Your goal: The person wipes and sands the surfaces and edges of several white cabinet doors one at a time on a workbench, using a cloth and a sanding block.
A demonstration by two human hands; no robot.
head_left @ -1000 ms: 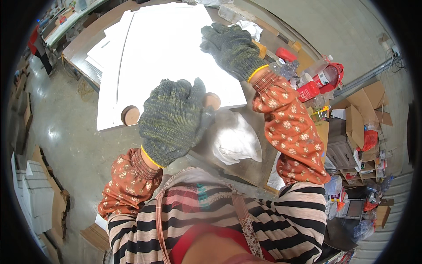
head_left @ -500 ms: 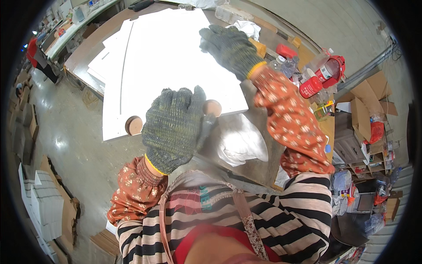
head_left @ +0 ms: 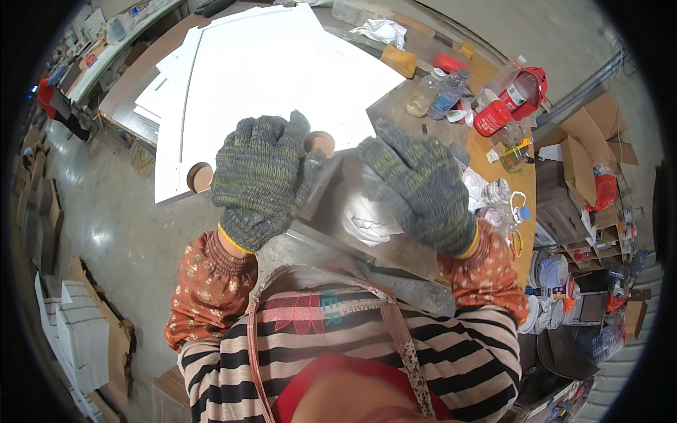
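A white panel (head_left: 261, 77) with a long groove and two round recesses by its near edge lies on top of other white panels. My left hand (head_left: 259, 180), in a dark grey-green knitted glove, rests on that near edge between the recesses, fingers laid flat and thumb apart. My right hand (head_left: 427, 187), gloved alike, is off the panel, over a crumpled white cloth (head_left: 367, 220). Its fingers stretch leftward, somewhat blurred, and the thumb is smeared. The hand covers part of the cloth, and no grip on it shows.
Plastic bottles, among them a red bottle (head_left: 492, 118), crowd the right side of the table, near a yellow block (head_left: 399, 60). Open cardboard boxes (head_left: 596, 151) stand beyond. White stacked boards (head_left: 83, 335) are on the floor at left. Another person (head_left: 60, 106) stands far left.
My right hand has come back from the panel's far right edge to the cloth near me. My left hand stays on the near edge. The view has shifted slightly.
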